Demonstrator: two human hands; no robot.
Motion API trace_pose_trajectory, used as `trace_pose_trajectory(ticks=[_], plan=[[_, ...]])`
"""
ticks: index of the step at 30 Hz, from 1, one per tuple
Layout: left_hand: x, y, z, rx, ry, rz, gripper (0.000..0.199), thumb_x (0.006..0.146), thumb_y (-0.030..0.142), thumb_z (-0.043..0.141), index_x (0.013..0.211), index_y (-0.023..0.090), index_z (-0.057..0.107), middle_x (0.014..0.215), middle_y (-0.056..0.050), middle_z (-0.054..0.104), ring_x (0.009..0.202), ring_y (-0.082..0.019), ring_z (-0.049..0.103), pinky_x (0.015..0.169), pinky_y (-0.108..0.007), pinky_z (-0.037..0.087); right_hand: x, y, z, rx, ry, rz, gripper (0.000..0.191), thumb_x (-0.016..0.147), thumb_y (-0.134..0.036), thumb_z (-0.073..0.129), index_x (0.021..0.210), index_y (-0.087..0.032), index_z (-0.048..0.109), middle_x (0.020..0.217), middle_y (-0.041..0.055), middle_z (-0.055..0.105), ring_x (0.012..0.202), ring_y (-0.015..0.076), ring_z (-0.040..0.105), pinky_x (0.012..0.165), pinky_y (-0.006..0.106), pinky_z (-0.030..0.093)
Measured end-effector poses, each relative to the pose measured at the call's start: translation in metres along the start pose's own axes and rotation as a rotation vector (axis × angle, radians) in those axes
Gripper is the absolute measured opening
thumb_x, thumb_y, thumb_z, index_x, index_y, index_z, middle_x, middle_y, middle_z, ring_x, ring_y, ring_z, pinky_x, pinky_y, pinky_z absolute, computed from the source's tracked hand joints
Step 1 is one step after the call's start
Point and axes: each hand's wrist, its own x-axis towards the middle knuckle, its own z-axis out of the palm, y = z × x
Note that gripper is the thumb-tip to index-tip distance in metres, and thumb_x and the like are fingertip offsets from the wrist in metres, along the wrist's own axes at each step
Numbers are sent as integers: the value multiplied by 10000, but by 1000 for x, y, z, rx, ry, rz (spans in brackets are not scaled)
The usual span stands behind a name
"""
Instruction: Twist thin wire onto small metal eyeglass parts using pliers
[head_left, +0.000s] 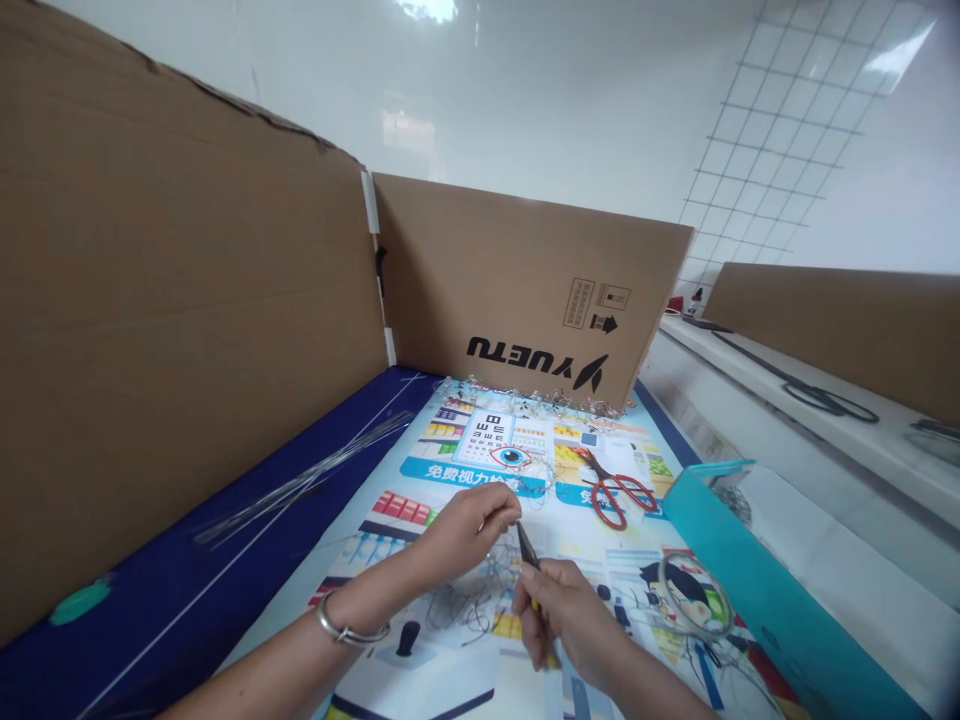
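Observation:
My right hand (559, 615) is wrapped round long-nose pliers (528, 548) with dark jaws and yellow handles. The plier tips point up and away, right beside the fingertips of my left hand (480, 520). Thumb and forefinger of that left hand are pinched together; whatever sits between them is too small to make out. Below both hands lies a loose tangle of thin wire (472, 600) on a printed sheet (450, 670). Red-handled scissors (616, 490) rest on the sheet beyond my right hand.
Cardboard panels (525, 270) wall off the back and left. Several straight wires (315, 470) lie on the blue surface to the left. At right are a wire coil (694, 597) and a teal box (780, 580). Wire scraps (540, 402) line the back edge.

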Motion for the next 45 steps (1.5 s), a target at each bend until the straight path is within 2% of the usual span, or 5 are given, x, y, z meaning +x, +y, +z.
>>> trace_pose_trajectory(ticks=[14, 23, 35, 42, 45], plan=[[-3, -1, 9, 89, 55, 71, 141, 865, 174, 408, 798, 176, 532, 754, -15, 559, 709, -134, 493, 650, -239, 368, -3, -5, 3, -6, 29, -19, 425, 807, -549, 433, 715, -140, 508, 365, -27, 502, 273, 65, 411, 330, 179, 133], [-3, -1, 9, 89, 54, 53, 183, 889, 215, 377, 793, 176, 528, 745, -24, 560, 707, -142, 493, 658, -254, 378, 2, 3, 0, -26, 45, 13, 448, 773, -600, 443, 722, -158, 497, 363, -46, 471, 268, 76, 377, 323, 175, 206], [-2, 13, 7, 19, 47, -49, 155, 825, 124, 385, 711, 177, 475, 677, 20, 509, 630, -123, 452, 588, -228, 339, -7, -4, 9, -217, 111, -82, 435, 793, -574, 431, 675, -160, 500, 323, -62, 425, 263, 52, 293, 326, 181, 207], [5, 4, -16, -224, 183, -266, 163, 844, 204, 377, 706, 175, 459, 631, 32, 473, 562, -103, 441, 513, -198, 349, -11, -3, 12, -297, 124, -104, 417, 797, -537, 450, 668, -149, 529, 338, -67, 411, 295, 48, 311, 352, 175, 245], [6, 5, -17, -356, 105, -307, 155, 830, 236, 416, 708, 170, 484, 649, 27, 513, 556, -98, 474, 495, -191, 370, -8, 0, 9, -239, 95, -88, 434, 807, -560, 416, 690, -153, 512, 343, -55, 438, 274, 54, 309, 328, 177, 227]])
